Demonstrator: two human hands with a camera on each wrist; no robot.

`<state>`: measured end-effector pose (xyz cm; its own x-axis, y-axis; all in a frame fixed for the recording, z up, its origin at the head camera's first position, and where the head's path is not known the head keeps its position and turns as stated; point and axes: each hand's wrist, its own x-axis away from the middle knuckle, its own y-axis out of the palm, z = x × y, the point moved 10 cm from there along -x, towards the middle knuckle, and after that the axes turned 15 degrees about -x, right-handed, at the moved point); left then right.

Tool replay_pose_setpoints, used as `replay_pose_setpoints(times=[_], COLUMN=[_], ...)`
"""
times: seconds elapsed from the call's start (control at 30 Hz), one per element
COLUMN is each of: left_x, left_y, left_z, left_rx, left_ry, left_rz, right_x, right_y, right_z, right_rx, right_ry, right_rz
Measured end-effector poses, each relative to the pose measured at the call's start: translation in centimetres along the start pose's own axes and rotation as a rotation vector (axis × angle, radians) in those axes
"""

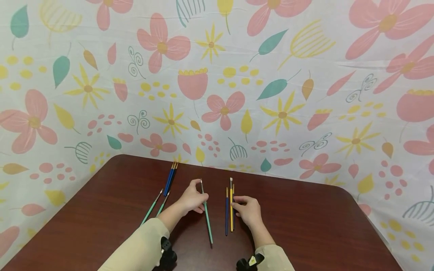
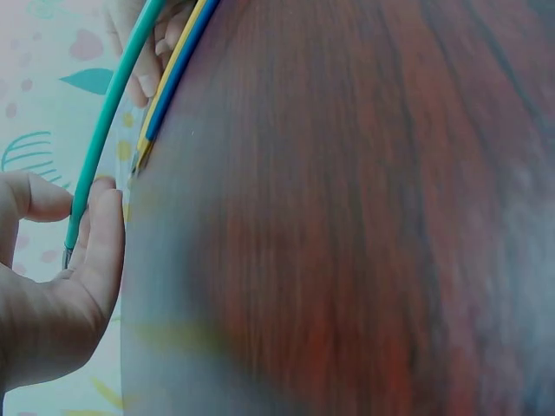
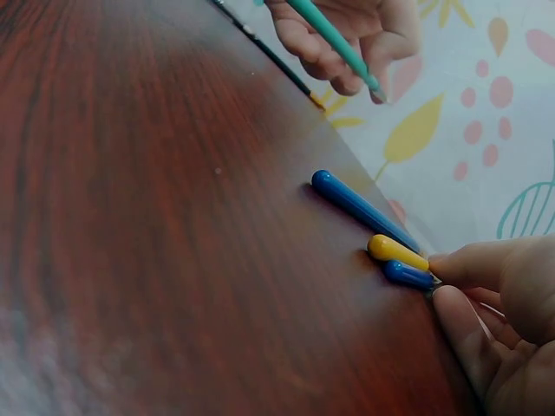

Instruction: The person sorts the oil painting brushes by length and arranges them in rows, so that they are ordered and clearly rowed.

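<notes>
Two blue brushes (image 3: 364, 208) flank yellow brush (image 3: 397, 251) at right on tabletop (image 1: 305, 218). Left hand (image 1: 192, 197) pinches green brush (image 1: 208, 222), fingers narrowly parted by handle. Right hand (image 1: 248, 210): fingers nearly closed, apparently pinching right blue brush (image 3: 406, 275). Risk: loose pinch may let green brush swing; nudged round handles may roll. Handles slim, glossy; tabletop wood-grained.

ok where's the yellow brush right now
In the head view, the yellow brush is just right of centre, between a blue brush on its left and another blue brush close on its right.
</notes>
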<state>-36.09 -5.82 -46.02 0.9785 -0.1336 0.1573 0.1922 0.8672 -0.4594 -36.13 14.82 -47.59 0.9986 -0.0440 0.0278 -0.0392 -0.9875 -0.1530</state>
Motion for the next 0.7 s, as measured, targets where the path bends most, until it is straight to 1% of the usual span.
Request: replay_pose_setpoints(times=[0.2, 0.37, 0.7], left_x=[0.6, 1.0, 2.1], left_y=[-1.3, -2.6, -5.6], left_z=[-0.2, -0.9, -1.6], left_rx=[0.005, 0.010, 0.017], left_ry=[0.007, -0.016, -0.051], left_rz=[0.010, 0.019, 0.080], right_x=[0.0, 0.1, -0.2], right_y=[0.1, 0.2, 0.1], right_z=[-0.1, -0.2, -0.1], right_rx=[-0.007, -0.006, -0.004], right_ry=[-0.017, -0.014, -0.007], right_rz=[-0.010, -0.015, -0.013])
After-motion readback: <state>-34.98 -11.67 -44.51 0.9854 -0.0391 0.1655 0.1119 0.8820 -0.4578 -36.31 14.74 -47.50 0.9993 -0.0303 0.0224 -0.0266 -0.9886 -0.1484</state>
